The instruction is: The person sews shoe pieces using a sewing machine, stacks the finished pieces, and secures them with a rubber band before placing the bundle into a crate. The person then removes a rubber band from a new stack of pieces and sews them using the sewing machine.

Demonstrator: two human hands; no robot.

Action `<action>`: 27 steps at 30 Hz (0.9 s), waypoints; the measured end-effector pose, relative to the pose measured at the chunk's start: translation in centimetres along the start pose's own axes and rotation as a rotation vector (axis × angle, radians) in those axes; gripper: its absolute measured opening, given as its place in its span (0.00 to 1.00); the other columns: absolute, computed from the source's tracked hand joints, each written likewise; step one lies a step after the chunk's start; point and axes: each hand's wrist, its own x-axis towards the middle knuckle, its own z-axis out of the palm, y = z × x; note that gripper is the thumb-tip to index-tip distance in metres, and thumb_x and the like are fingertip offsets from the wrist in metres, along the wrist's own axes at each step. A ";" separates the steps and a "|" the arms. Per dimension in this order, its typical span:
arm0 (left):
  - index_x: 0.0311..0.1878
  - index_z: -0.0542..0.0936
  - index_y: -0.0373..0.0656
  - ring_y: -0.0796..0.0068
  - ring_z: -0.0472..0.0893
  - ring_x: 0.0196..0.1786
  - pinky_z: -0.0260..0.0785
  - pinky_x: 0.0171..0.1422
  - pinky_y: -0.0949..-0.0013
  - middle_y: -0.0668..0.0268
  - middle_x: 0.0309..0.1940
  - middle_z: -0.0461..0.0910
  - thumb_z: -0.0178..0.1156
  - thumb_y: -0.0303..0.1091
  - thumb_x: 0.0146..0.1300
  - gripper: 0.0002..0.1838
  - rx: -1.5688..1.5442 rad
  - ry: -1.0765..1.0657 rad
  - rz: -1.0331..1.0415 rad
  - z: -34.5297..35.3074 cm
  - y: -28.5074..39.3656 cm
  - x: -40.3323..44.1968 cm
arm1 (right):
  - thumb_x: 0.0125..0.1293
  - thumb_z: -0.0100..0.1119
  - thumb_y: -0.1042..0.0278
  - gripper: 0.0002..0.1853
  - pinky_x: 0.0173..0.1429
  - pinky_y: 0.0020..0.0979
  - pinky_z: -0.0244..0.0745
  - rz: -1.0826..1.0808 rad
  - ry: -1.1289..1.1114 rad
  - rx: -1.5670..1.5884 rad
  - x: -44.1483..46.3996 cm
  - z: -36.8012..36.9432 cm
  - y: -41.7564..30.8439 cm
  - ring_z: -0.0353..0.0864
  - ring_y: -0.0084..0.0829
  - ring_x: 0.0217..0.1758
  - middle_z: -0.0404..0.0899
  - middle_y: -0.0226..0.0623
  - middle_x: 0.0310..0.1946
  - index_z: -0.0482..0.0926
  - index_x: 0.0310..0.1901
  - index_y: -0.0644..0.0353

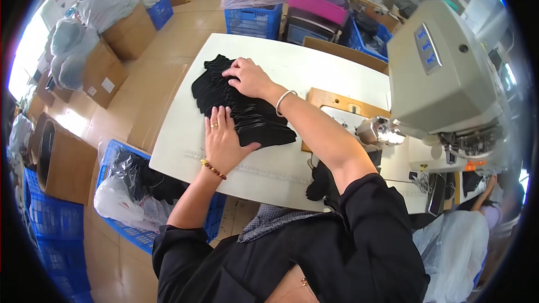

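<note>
A dark, gathered piece of black fabric (pixel 255 116) lies spread in rippled folds on the white sewing table (pixel 269 50). My left hand (pixel 222 141) rests flat on its near left edge, fingers stretched forward and thumb out to the side. Across the far part of the cloth reaches my right hand (pixel 251 78), its fingers slightly bent and touching the folds, thumb apart from them. Neither hand visibly grips the fabric. To the right stands a grey sewing machine (pixel 443 67), with a wooden board (pixel 337 101) beside its metal arm.
Another black cloth piece (pixel 318 182) hangs by the table's front edge. A blue crate (pixel 140 241) with plastic bags and dark cloth stands below left. Cardboard boxes (pixel 104 76) line the floor at left. Another person's arm (pixel 486 193) shows at far right.
</note>
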 end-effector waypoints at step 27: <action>0.67 0.65 0.29 0.61 0.69 0.57 0.63 0.63 0.60 0.58 0.54 0.69 0.76 0.56 0.40 0.55 -0.003 0.108 0.058 0.2 -0.7 0.7 | 0.59 0.62 0.73 0.03 0.43 0.36 0.76 0.087 -0.184 0.102 0.9 -1.2 -0.4 0.81 0.38 0.36 0.80 0.40 0.32 0.81 0.35 0.60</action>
